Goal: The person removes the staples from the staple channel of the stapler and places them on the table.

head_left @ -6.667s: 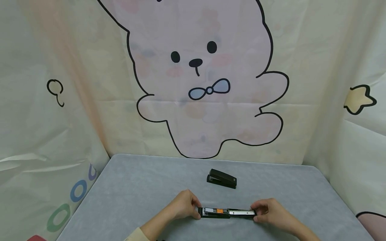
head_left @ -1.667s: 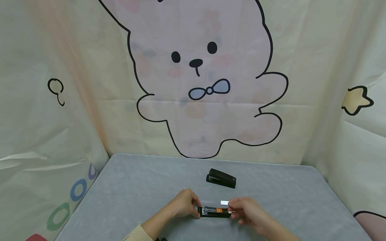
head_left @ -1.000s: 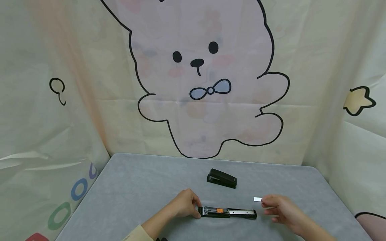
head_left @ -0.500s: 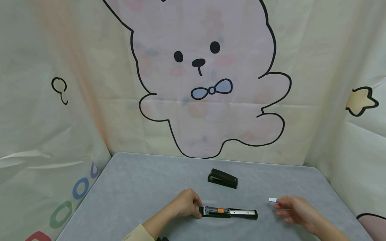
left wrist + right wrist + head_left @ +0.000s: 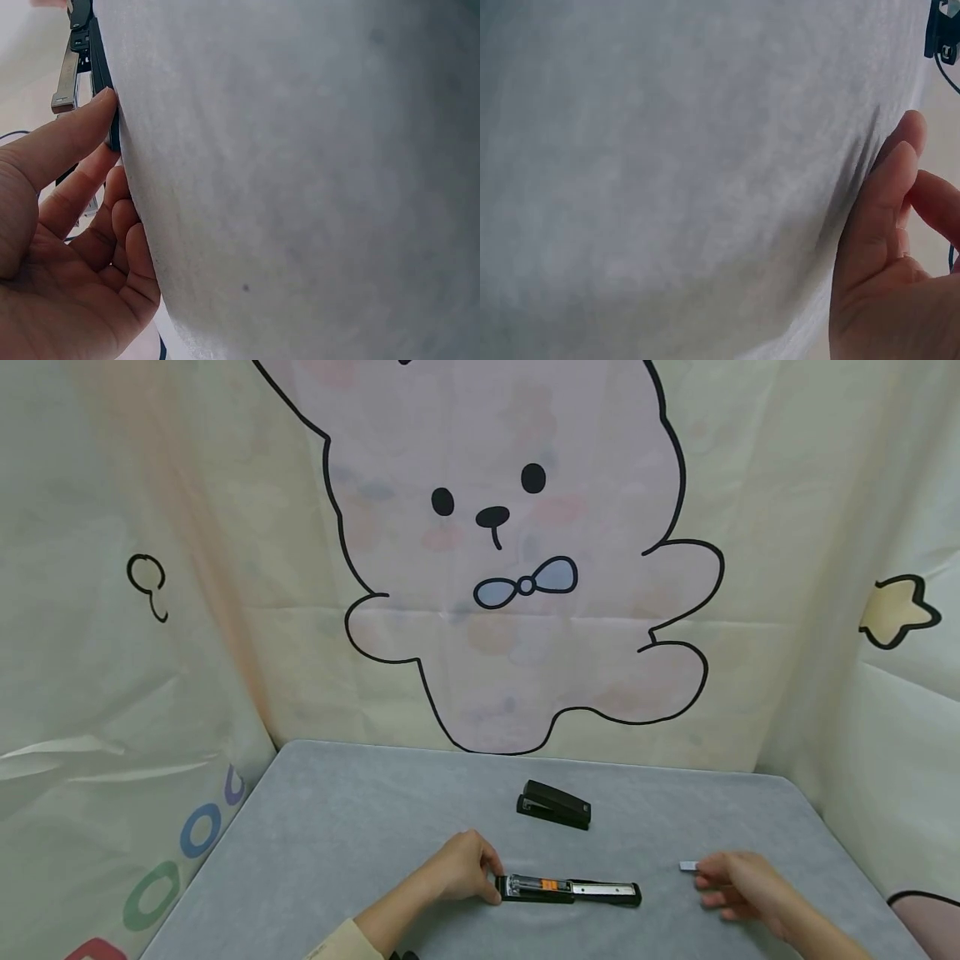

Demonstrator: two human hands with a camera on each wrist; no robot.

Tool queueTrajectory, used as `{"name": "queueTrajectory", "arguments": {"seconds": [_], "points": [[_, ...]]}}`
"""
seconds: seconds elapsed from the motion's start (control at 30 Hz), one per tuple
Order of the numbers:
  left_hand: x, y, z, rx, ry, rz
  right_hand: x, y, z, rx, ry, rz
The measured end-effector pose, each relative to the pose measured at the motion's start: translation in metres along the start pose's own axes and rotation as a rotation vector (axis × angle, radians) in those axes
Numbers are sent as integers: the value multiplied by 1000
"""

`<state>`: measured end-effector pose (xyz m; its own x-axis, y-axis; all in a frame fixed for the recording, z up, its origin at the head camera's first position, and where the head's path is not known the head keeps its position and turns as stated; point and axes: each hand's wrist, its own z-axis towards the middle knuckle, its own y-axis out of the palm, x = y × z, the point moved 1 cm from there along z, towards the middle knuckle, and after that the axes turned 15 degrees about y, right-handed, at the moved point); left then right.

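Note:
In the head view an opened black stapler (image 5: 603,889) lies stretched out on the grey table, showing a silver rail and an orange part. My left hand (image 5: 467,868) pinches its left end between thumb and index finger. The left wrist view shows that left hand (image 5: 75,240) beside the stapler's dark end (image 5: 105,71), other fingers curled. Over to the right, my right hand (image 5: 742,889) holds a small silvery strip of staples (image 5: 687,866) at its fingertips, low over the table. In the right wrist view the right hand (image 5: 885,255) hides the strip.
A second black stapler (image 5: 553,805), closed up, lies farther back on the grey-covered table (image 5: 360,810). Cloth with a cartoon bear (image 5: 495,635) hangs behind the table, and more printed cloth hangs at both sides.
My right hand left the opened stapler's right end, lifted the staple strip from it, carried it right, and has just lowered it toward the table. The left hand stays on the stapler's left end.

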<state>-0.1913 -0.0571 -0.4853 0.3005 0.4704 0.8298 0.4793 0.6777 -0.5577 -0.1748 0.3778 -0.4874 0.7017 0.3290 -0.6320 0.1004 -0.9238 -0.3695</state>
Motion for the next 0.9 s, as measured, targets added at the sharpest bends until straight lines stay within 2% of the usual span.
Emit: {"name": "queueTrajectory", "arguments": {"seconds": [0.13, 0.3, 0.53, 0.67, 0.9], "points": [[-1, 0, 0, 4, 8, 1, 0, 1, 1, 24, 12, -19], [-3, 0, 0, 8, 21, 14, 0, 3, 1, 31, -12, -45], [-3, 1, 0, 6, 11, 12, 1, 2, 2, 58, 45, -31], [-3, 2, 1, 7, 12, 11, 2, -2, 1, 70, 21, -13], [-2, 1, 1, 5, 8, 8, -7, -8, -8, 76, -90, 32]]}}
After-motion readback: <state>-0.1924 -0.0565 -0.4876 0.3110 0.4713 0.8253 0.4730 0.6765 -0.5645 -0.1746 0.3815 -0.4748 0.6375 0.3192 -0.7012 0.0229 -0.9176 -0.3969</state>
